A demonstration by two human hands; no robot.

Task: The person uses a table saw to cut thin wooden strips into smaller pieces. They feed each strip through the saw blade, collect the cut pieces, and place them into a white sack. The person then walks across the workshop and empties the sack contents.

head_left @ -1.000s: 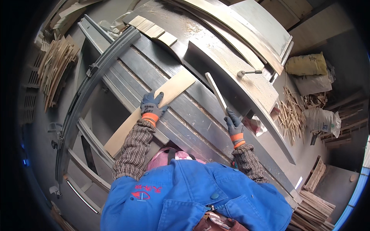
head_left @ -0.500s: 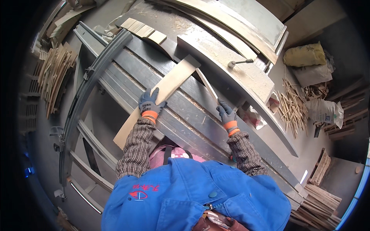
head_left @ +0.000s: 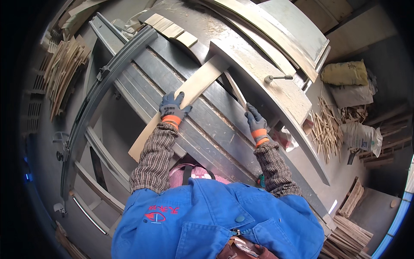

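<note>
A long pale wooden board (head_left: 202,81) lies slantwise across the grey metal machine table (head_left: 194,123), its far end by the upright fence (head_left: 246,73). My left hand (head_left: 173,108), in a grey glove with an orange cuff, rests on the board with fingers and thumb spread. A narrow wooden strip (head_left: 235,90) stands out at an angle beside the board's far end. My right hand (head_left: 256,120), gloved alike, has its fingers closed on the strip's near end. Whatever lies under the board's far end is hidden.
Several small wood blocks (head_left: 171,30) line the table's far left edge. A lever handle (head_left: 278,78) sits on the sawdust-covered surface behind the fence. A sliding rail frame (head_left: 92,90) stands left. Wood offcuts (head_left: 69,71) are stacked far left; thin sticks (head_left: 326,129) and sacks (head_left: 345,73) lie right.
The view has shifted slightly. Both hands and the board appear a little farther up in the picture. My left hand stays on the board and my right hand keeps hold of the strip.
</note>
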